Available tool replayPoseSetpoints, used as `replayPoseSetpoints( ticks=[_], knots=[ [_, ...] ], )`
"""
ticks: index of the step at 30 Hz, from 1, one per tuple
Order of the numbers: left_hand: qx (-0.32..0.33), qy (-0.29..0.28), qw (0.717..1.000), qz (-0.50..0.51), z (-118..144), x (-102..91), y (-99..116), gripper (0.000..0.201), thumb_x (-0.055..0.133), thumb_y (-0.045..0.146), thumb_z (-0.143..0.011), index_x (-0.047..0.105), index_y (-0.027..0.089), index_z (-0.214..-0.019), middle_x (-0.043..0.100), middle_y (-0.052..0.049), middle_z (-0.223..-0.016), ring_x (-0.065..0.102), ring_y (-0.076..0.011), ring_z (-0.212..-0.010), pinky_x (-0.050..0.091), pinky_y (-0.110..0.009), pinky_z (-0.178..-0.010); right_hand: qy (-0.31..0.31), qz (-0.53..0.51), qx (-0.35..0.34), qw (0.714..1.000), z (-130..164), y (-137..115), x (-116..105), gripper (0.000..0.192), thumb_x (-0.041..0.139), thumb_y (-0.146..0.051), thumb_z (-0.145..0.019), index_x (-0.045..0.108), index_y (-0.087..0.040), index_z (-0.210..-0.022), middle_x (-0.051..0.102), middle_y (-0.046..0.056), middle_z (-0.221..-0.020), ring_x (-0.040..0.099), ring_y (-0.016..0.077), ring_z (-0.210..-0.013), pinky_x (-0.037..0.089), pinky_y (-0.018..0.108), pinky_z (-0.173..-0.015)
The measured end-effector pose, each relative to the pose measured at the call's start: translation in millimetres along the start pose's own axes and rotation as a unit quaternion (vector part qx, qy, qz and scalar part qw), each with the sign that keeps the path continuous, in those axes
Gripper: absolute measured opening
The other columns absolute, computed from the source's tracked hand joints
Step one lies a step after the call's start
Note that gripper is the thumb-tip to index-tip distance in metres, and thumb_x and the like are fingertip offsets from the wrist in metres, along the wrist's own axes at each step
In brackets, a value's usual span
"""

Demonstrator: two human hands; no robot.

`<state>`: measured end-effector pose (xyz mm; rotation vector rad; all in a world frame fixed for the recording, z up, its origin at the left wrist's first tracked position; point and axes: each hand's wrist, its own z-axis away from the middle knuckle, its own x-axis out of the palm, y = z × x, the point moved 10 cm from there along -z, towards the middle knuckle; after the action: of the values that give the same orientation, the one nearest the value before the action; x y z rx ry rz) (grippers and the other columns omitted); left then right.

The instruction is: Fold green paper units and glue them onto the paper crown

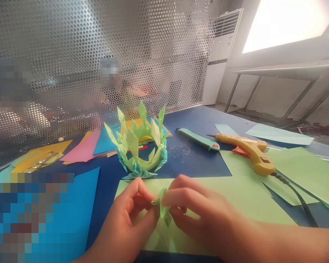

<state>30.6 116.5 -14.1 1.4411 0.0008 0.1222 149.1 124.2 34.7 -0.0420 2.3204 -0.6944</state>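
Low over a green sheet (235, 199) on the blue desk (192, 160), the left hand (126, 219) and right hand (200, 212) both pinch a small folded green paper piece (163, 206) between their fingertips. Just behind stands a green paper crown (139, 149); a cutter (199, 139) and glue gun (249, 151) lie to the right.

Small folded paper piece (162, 208) light green. Paper crown (138, 149) green, teal tips. Table (192, 160) dark blue. Glue gun (249, 151) yellow, orange trigger. Cutter knife (199, 140) teal. Sheets: pink sheet (83, 149), blue sheet (79, 190), yellow sheet (41, 153).
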Motion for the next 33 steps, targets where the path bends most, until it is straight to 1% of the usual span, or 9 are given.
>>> replayPoseSetpoints(
  ticks=[5, 9, 15, 18, 21, 24, 27, 30, 33],
  knots=[
    [0.005, -0.011, 1.0, -0.022, 0.0, -0.1, -1.2, 0.044, 0.083, 0.049, -0.073, 0.051, 0.019, -0.068, 0.057, 0.007, -0.06, 0.048, -0.0088, -0.061, 0.039, -0.016, -0.058, -0.01, -0.02, 0.012, 1.0, -0.9, -3.7, 0.7, 0.027, 0.048, -0.005, -0.089, 0.059, -0.027, -0.101, 0.045, -0.004, -0.075, 0.045, 0.0088, -0.053, 0.039, 0.015, -0.043],
    [0.03, -0.021, 0.998, -0.041, -1.5, -1.3, -2.8, 0.043, 0.08, 0.05, -0.075, 0.051, 0.02, -0.069, 0.055, 0.007, -0.062, 0.048, -0.0099, -0.064, 0.04, -0.017, -0.06, -0.05, -0.029, -0.013, 0.998, -6.7, -15.1, -0.7, 0.042, 0.048, 0.005, -0.075, 0.067, -0.026, -0.096, 0.046, -0.001, -0.081, 0.048, 0.0098, -0.062, 0.046, 0.015, -0.053],
    [-0.032, -0.029, 0.999, -0.007, -2.1, 4.9, -6.7, 0.047, 0.084, 0.054, -0.069, 0.052, 0.02, -0.073, 0.067, 0.006, -0.062, 0.057, -0.0086, -0.061, 0.041, -0.016, -0.058, -0.053, -0.043, -0.003, 0.998, -11.9, -14.5, -1.3, 0.038, 0.043, 0.006, -0.079, 0.068, -0.016, -0.095, 0.05, 0.003, -0.087, 0.052, 0.0106, -0.07, 0.052, 0.017, -0.068],
    [-0.052, -0.045, 0.998, 0.005, -1.1, 10.5, -5.6, 0.044, 0.083, 0.053, -0.07, 0.055, 0.022, -0.082, 0.072, 0.005, -0.065, 0.06, -0.0097, -0.058, 0.043, -0.016, -0.056, -0.036, -0.069, 0.009, 0.997, -11.1, -12.1, -0.4, 0.026, 0.054, 0.003, -0.076, 0.065, -0.016, -0.091, 0.052, 0.003, -0.09, 0.056, 0.0107, -0.074, 0.054, 0.018, -0.074],
    [-0.044, -0.055, 0.998, -0.005, -1.0, 12.5, -4.0, 0.038, 0.08, 0.051, -0.075, 0.061, 0.022, -0.092, 0.077, 0.002, -0.071, 0.067, -0.0129, -0.062, 0.048, -0.017, -0.058, -0.013, -0.063, 0.014, 0.998, -9.2, -10.1, -2.9, 0.016, 0.065, -0.004, -0.08, 0.06, -0.019, -0.085, 0.055, 0.002, -0.092, 0.058, 0.0102, -0.076, 0.054, 0.018, -0.074],
    [-0.038, -0.048, 0.998, -0.007, -1.7, 10.6, -4.9, 0.034, 0.083, 0.044, -0.075, 0.066, 0.022, -0.094, 0.08, -0.001, -0.077, 0.071, -0.0163, -0.068, 0.051, -0.019, -0.062, 0.014, -0.017, 0.012, 1.0, -7.8, -8.4, -8.2, 0.015, 0.064, -0.008, -0.085, 0.056, -0.021, -0.084, 0.058, 0.0, -0.089, 0.059, 0.0113, -0.075, 0.053, 0.021, -0.07],
    [-0.039, -0.031, 0.999, 0.003, -3.0, 6.7, -6.5, 0.032, 0.084, 0.039, -0.075, 0.069, 0.022, -0.097, 0.082, -0.002, -0.079, 0.073, -0.0179, -0.069, 0.052, -0.02, -0.061, 0.059, 0.009, 0.016, 0.998, -7.2, -6.2, -17.0, 0.017, 0.066, -0.008, -0.082, 0.056, -0.022, -0.085, 0.059, -0.002, -0.084, 0.06, 0.0107, -0.072, 0.053, 0.02, -0.067],
    [-0.042, -0.027, 0.999, 0.014, -4.2, 5.5, -7.3, 0.036, 0.082, 0.045, -0.075, 0.069, 0.022, -0.099, 0.082, -0.002, -0.077, 0.07, -0.0156, -0.064, 0.051, -0.02, -0.059, 0.075, 0.01, 0.015, 0.997, -7.7, -5.7, -20.8, 0.017, 0.066, -0.006, -0.079, 0.058, -0.021, -0.081, 0.058, -0.002, -0.084, 0.06, 0.0077, -0.069, 0.052, 0.015, -0.068],
    [-0.048, -0.034, 0.998, 0.016, -4.9, 6.1, -7.8, 0.038, 0.083, 0.044, -0.075, 0.068, 0.021, -0.101, 0.081, -0.001, -0.073, 0.066, -0.0125, -0.058, 0.049, -0.018, -0.057, 0.077, 0.006, 0.016, 0.997, -9.1, -5.3, -22.3, 0.015, 0.065, -0.005, -0.079, 0.061, -0.02, -0.08, 0.059, -0.002, -0.082, 0.059, 0.0062, -0.066, 0.052, 0.012, -0.066]
  ],
)
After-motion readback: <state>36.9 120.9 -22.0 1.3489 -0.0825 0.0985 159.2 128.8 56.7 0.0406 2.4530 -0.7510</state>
